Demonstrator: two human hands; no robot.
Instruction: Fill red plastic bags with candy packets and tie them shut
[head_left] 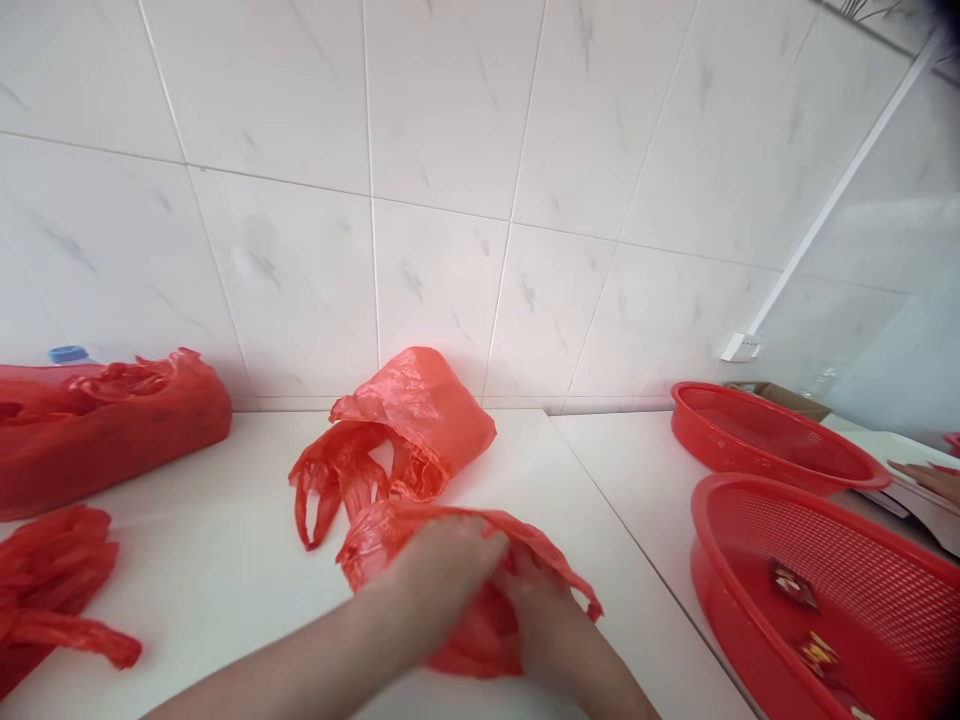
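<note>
Hands touch a bag near bundles, baskets.

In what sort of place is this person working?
Probably an indoor workroom, perhaps a small workshop, though I cannot be sure: a white table bears red plastic bags, a red mesh basket at right holds small packets, and another person's hand shows at the right edge.
</note>
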